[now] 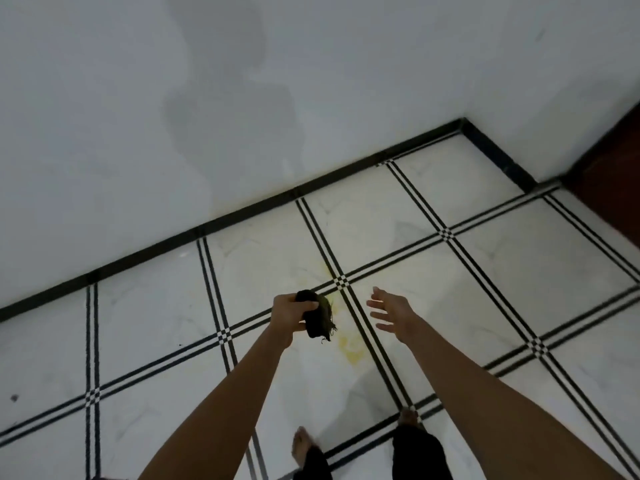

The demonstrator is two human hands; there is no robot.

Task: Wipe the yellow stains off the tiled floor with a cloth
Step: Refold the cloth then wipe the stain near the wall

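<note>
I stand over a white tiled floor (398,306) crossed by black double lines. My left hand (289,313) grips a dark, frayed cloth (320,318) bunched into a wad, held in the air above the floor. A yellowish tinge shows on the cloth's right edge. My right hand (389,310) is held out beside it with fingers spread, holding nothing. A yellow stain (351,348) lies on the tile just below the cloth. A fainter yellow smear (327,271) sits near the tile crossing beyond the hands.
A white wall (242,116) with a black skirting strip (277,199) runs along the far side of the floor. A dark brown door or panel (609,164) stands at the right corner. My bare feet (301,445) and dark trouser legs (420,455) show at the bottom.
</note>
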